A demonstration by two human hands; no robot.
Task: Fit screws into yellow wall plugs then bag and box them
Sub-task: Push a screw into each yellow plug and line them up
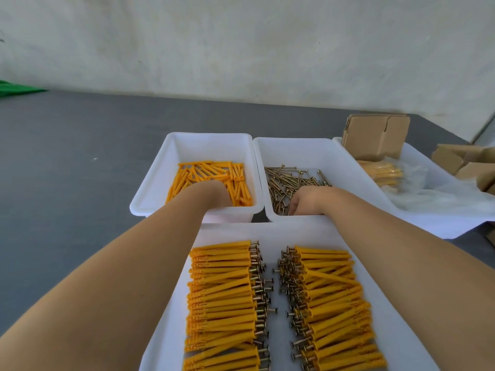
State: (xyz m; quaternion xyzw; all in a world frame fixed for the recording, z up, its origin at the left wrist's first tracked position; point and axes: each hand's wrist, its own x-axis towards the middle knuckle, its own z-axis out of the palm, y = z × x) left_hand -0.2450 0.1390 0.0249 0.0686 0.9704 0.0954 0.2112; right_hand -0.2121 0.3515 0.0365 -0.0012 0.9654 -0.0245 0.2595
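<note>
Grey table (80,156) | yellow plugs (209,175) heaped | screws (289,180) loose, brassy

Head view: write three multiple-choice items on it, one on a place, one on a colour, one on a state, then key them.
1. Where is the left hand?
A. in the bin of loose yellow plugs
B. in the bin of screws
C. on the cardboard boxes

2. What colour are the loose plugs?
A. green
B. yellow
C. white

3. How do the assembled plugs lie in the near tray?
A. scattered loose
B. sealed in bags
C. in two rows, screw heads toward the middle

Key:
1 A, the left forearm ends among the plugs.
2 B, they are yellow-orange against the white bin.
3 C, two rows face each other across a bare strip.
</note>
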